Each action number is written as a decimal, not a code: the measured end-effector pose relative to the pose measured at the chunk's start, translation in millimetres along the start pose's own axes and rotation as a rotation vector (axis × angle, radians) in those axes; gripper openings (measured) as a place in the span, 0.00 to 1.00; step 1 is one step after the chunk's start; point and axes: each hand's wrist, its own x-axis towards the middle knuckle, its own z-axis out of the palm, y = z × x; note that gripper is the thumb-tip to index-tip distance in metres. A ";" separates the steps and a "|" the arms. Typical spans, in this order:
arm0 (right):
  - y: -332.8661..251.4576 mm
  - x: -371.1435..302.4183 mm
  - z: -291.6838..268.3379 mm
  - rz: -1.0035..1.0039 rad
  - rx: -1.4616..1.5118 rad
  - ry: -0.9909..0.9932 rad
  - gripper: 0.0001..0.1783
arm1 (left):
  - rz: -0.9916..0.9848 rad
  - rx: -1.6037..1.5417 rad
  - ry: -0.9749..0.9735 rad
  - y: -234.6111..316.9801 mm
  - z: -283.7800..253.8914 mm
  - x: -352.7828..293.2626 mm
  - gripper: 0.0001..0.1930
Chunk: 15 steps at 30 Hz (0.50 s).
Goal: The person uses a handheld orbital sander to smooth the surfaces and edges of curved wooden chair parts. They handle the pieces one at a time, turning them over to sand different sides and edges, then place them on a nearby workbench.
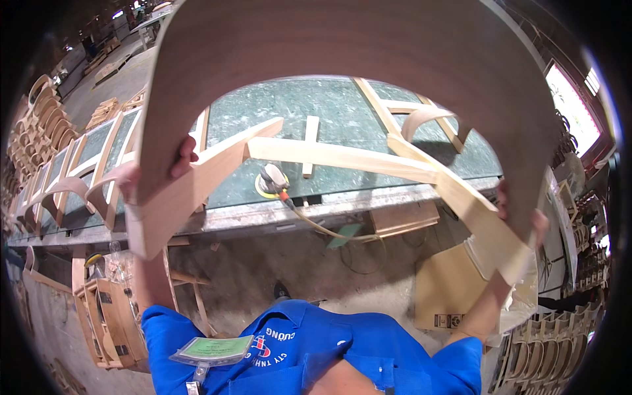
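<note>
Raised close in front of me is a wooden chair frame (342, 39) with a broad, curved dark-veneer panel. Pale wooden rails (339, 158) join its two lower ends. My left hand (183, 158) is closed round the panel's left end, with fingertips showing on the inner face. At the opposite end, my right hand (539, 222) grips the panel edge; the panel partly covers its fingers. Beyond the frame, a round power sander (272, 182) with a yellow rim rests near the front of a green-topped workbench (250, 105); neither hand touches it.
The sander's hose (322, 229) hangs off the bench. Similar chair frames (99, 174) line its left side, and another curved frame (431, 118) lies at the right. Cardboard (451, 283) covers floor at right; a wooden crate-like piece (108, 322) stands at left.
</note>
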 end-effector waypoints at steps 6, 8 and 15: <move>116.6 120.4 22.9 0.044 0.224 0.044 0.33 | -0.116 -0.200 0.030 -78.0 -102.2 36.5 0.45; 132.3 161.0 9.0 0.093 0.211 0.081 0.33 | -0.118 -0.141 0.097 -107.0 -110.1 60.4 0.44; 211.3 374.3 -34.2 -0.024 -0.130 0.058 0.29 | -0.078 -0.006 0.293 -198.3 -130.4 211.7 0.30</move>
